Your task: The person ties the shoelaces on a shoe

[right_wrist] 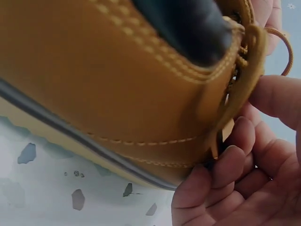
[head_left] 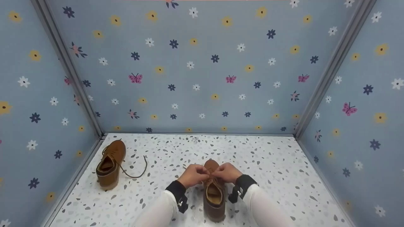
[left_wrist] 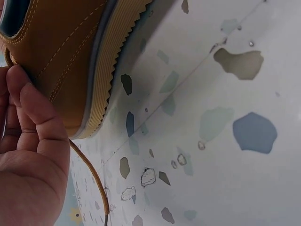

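Pinching laces [left_wrist: 94,173] on the nearer shoe [head_left: 215,209]: left fingers [left_wrist: 36,106], right fingers [right_wrist: 229,165]

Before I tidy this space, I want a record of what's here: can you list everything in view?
Middle shoe: one, brown, between the arms
Left shoe: one, brown, at the surface's left edge
Left shoe's lace: one, brown, trailing right
Middle shoe's lace: one, brown, at both hands
Surface: one, speckled white, under the shoes
Wall panels: three, flowered blue, back and sides
Metal posts: two, grey, back corners
Left hand, right hand: two, bare, at middle shoe's lacing
Wrist straps: two, black, on wrists
Sleeves: two, white, on arms
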Tool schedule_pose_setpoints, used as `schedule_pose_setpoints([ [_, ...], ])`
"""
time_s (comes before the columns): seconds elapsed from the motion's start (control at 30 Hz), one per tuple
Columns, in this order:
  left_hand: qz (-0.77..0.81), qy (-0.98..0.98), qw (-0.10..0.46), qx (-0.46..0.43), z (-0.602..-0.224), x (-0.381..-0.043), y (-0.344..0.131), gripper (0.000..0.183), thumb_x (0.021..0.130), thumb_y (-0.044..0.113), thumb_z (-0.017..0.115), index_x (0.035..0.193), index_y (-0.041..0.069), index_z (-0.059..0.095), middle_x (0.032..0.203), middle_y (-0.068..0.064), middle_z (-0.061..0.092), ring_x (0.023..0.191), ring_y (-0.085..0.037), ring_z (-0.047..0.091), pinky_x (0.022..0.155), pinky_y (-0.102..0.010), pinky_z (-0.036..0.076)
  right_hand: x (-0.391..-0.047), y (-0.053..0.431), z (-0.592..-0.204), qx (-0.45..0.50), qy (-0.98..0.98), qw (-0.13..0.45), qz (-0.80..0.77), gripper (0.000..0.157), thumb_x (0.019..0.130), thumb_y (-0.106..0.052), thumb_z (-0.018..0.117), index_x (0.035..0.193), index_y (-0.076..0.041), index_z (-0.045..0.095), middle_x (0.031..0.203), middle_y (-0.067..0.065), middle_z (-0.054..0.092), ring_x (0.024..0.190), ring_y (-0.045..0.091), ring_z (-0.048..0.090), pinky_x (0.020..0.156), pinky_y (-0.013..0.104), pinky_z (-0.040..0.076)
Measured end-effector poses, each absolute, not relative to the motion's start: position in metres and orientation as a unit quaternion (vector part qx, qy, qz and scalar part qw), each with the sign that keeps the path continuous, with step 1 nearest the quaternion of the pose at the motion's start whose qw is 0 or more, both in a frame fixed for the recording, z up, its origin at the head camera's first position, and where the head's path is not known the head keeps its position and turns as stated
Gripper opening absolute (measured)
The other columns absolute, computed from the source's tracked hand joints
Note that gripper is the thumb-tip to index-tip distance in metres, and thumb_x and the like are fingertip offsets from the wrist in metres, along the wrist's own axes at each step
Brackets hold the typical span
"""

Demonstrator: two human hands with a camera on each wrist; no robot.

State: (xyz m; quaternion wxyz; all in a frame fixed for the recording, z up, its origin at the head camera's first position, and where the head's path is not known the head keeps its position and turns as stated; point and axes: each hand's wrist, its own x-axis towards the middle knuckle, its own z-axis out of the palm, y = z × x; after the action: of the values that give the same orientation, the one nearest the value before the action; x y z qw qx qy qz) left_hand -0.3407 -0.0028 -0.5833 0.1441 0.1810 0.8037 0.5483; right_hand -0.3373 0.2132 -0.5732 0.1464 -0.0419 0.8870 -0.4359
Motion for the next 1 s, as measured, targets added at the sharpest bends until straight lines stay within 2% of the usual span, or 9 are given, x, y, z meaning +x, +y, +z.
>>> schedule_pose_setpoints([
  [0.23,0.546,0.806,0.141,0.182,-0.581,-0.339,-0.002,0.009,0.091,0.009,0.075,0.098,0.004,0.077,0.096,-0.008,0.077,0.077,-0.01,0.066,0.069,-0.027,0.058,-0.337,0.222,-0.576,-0.016,0.848,0.147,-0.508,0.02,0.101,-0.025,0.065,0.09,-0.009,0.067,0.08,-0.003,0.062,0.069,0.011,0.057,0.062,0.025,0.05],
  [0.4,0.546,0.806,0.14,0.182,-0.582,-0.339,-0.001,0.009,0.09,0.009,0.075,0.098,0.003,0.077,0.098,-0.01,0.077,0.077,-0.01,0.066,0.07,-0.03,0.06,-0.337,0.236,-0.574,0.006,0.824,0.145,-0.548,0.022,0.106,-0.025,0.057,0.099,-0.005,0.063,0.091,0.004,0.069,0.072,0.014,0.062,0.063,0.027,0.053],
  [0.6,0.549,0.804,0.137,0.181,-0.583,-0.339,-0.002,0.009,0.09,0.008,0.075,0.098,0.003,0.077,0.095,-0.009,0.077,0.075,-0.01,0.065,0.066,-0.026,0.057,-0.336,0.247,-0.567,0.013,0.779,0.133,-0.612,0.025,0.111,-0.024,0.048,0.108,-0.001,0.057,0.107,0.017,0.073,0.073,0.015,0.065,0.066,0.03,0.056],
  [0.77,0.552,0.803,0.137,0.181,-0.583,-0.339,-0.002,0.009,0.091,0.009,0.075,0.098,0.003,0.078,0.096,-0.008,0.077,0.075,-0.009,0.065,0.065,-0.025,0.055,-0.334,0.252,-0.561,0.011,0.749,0.138,-0.648,0.028,0.115,-0.027,0.036,0.114,-0.002,0.046,0.118,0.021,0.073,0.076,0.014,0.067,0.072,0.032,0.058],
  [0.9,0.548,0.806,0.137,0.179,-0.583,-0.339,-0.002,0.009,0.091,0.01,0.075,0.097,0.004,0.078,0.097,-0.008,0.077,0.077,-0.009,0.065,0.066,-0.025,0.056,-0.334,0.253,-0.558,0.012,0.731,0.137,-0.668,0.029,0.116,-0.03,0.028,0.116,-0.003,0.04,0.119,0.02,0.075,0.084,0.015,0.073,0.08,0.036,0.063],
  [1.0,0.547,0.807,0.136,0.178,-0.583,-0.339,-0.002,0.01,0.091,0.01,0.075,0.097,0.004,0.077,0.096,-0.008,0.077,0.076,-0.01,0.066,0.066,-0.026,0.056,-0.334,0.252,-0.557,0.007,0.727,0.132,-0.674,0.028,0.116,-0.029,0.027,0.116,-0.004,0.039,0.113,0.019,0.077,0.088,0.017,0.076,0.085,0.038,0.064],
])
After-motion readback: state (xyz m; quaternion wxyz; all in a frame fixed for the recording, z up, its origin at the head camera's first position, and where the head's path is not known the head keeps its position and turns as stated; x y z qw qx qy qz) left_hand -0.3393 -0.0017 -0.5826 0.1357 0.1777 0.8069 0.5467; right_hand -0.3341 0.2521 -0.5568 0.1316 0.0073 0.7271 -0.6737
